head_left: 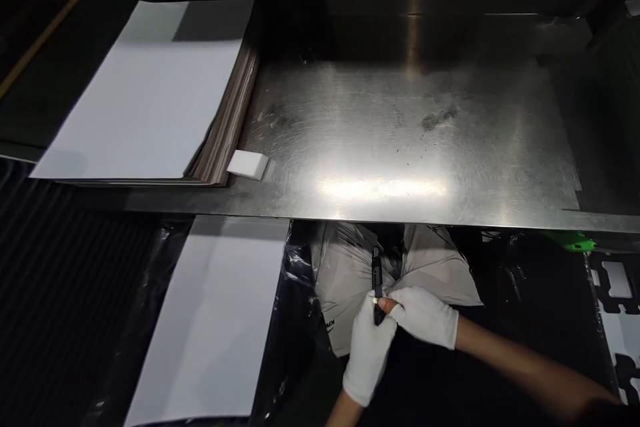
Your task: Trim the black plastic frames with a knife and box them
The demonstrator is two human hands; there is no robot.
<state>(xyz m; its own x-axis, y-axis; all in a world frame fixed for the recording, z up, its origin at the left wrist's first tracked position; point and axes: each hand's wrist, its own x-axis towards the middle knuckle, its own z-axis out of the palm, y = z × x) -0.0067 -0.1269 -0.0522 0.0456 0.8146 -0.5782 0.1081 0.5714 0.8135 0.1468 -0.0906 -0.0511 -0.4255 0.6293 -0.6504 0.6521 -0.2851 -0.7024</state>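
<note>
Slim black hand-held tool, narrow and straight with a hard-looking body (377,273), is held upright in the frame at lower centre, over the light grey trousers (345,280) of the seated person. The white-gloved left hand (369,350) is closed round its lower end; the white-gloved right hand (425,315) is curled in beside it, a bare fingertip against the tool, though whether that hand truly grips cannot be told. It should handle as light and stiff, easily steadied by one hand; smooth glove fabric might slide a little on it, so the thicker lower body seems the best place to hold, with fingers kept off the narrow upper tip in case it is sharp. Just above that tip, the straight near edge of the scuffed metal surface (360,127) crosses the frame, so a lift straight up could knock it. Broad metal at upper centre and right gives room to move; towards the left, a small white rectangular block (247,164) sits just beside the thick stack of white-topped sheets (145,93). At lower left, a flat white sheet (215,320) limits sideways sweep, its right edge near crinkled, shiny black plastic (300,273).
</note>
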